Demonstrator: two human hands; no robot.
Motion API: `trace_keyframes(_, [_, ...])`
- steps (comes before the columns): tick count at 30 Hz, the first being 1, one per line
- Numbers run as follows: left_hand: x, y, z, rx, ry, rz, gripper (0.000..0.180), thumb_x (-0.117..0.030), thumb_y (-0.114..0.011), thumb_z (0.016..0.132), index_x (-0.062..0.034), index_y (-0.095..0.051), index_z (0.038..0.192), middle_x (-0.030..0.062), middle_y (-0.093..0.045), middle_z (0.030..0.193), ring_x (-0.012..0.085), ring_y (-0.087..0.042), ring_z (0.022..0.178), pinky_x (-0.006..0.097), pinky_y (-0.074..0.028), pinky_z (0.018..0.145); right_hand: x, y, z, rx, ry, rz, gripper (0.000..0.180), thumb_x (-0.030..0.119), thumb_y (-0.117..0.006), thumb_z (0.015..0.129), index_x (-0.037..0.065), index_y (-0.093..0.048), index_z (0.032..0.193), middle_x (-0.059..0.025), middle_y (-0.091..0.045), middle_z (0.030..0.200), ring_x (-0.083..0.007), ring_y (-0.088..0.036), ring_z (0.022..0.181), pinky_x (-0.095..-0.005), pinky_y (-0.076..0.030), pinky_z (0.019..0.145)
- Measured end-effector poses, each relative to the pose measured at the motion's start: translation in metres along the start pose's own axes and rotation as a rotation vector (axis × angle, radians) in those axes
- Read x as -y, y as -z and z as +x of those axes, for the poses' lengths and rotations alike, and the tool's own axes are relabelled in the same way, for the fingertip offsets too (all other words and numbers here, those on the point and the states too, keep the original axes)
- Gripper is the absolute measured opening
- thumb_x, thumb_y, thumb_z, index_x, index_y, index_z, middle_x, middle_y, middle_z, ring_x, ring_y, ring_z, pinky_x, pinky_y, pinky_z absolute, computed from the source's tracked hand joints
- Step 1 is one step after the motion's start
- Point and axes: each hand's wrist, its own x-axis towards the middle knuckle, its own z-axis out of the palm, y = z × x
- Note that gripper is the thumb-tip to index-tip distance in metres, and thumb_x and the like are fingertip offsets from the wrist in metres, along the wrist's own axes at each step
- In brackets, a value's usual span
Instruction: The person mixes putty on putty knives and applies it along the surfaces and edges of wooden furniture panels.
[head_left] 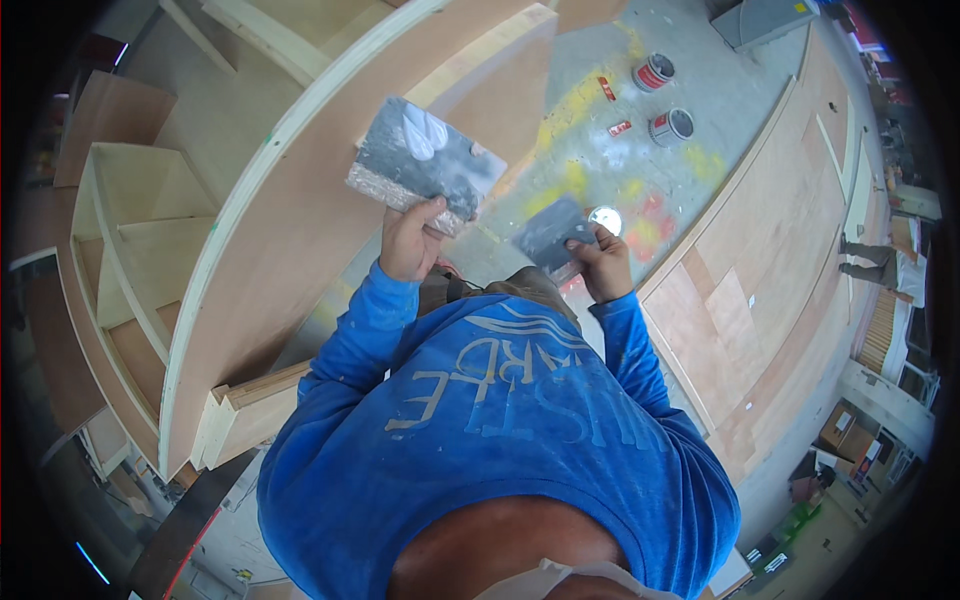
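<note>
My left hand (411,243) grips the lower edge of a flat grey-smeared mixing board (385,150), its thick side crusted with dried material. A dab of white putty (424,134) lies on the board's upper face. In my right hand (606,264) is a flat grey putty spreader (548,232), pinched between thumb and fingers. The spreader is to the right of the board, apart from it, and its blade is slightly blurred. Beyond my right hand a round white lid or disc (606,219) shows on the floor.
A tall curved plywood panel (250,200) with a pale edge rises at my left. Two cans (654,72) and two small red tubes (620,128) stand or lie on the paint-stained floor ahead. Long plywood sheets (760,330) spread at right; another person (885,268) stands beyond them.
</note>
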Motion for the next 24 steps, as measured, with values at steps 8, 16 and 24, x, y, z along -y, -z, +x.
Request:
trace_keyframes(8, [0.114, -0.129, 0.013, 0.145, 0.056, 0.130, 0.037, 0.001, -0.045, 0.083, 0.0002, -0.042, 0.120, 0.0146, -0.052, 0.112, 0.0242, -0.055, 0.100, 0.042, -0.048, 0.084, 0.102, 0.096, -0.032, -0.040, 0.195, 0.107, 0.022, -0.002, -0.059, 0.076, -0.005, -0.058, 0.098, -0.0079, -0.063, 0.084, -0.0122, -0.059, 0.068, -0.0228, -0.047, 0.064])
trace_keyframes(16, [0.189, -0.225, 0.025, 0.376, 0.144, 0.183, 0.034, -0.002, -0.048, 0.086, -0.0015, -0.044, 0.120, 0.0093, -0.052, 0.112, 0.0189, -0.051, 0.104, 0.034, -0.041, 0.090, 0.139, 0.153, -0.043, -0.281, 0.361, 0.356, 0.024, 0.000, -0.060, 0.075, -0.008, -0.057, 0.098, -0.0104, -0.063, 0.083, -0.0120, -0.060, 0.069, -0.0227, -0.048, 0.062])
trace_keyframes(24, [0.243, -0.282, 0.076, 0.693, 0.324, 0.385, 0.034, -0.005, -0.049, 0.085, 0.0019, -0.046, 0.119, 0.0098, -0.054, 0.111, 0.0177, -0.053, 0.100, 0.030, -0.040, 0.087, 0.176, 0.255, -0.047, -0.517, 0.333, -0.032, 0.025, 0.006, -0.064, 0.073, -0.004, -0.061, 0.096, -0.0063, -0.063, 0.080, -0.0099, -0.057, 0.068, -0.0238, -0.046, 0.060])
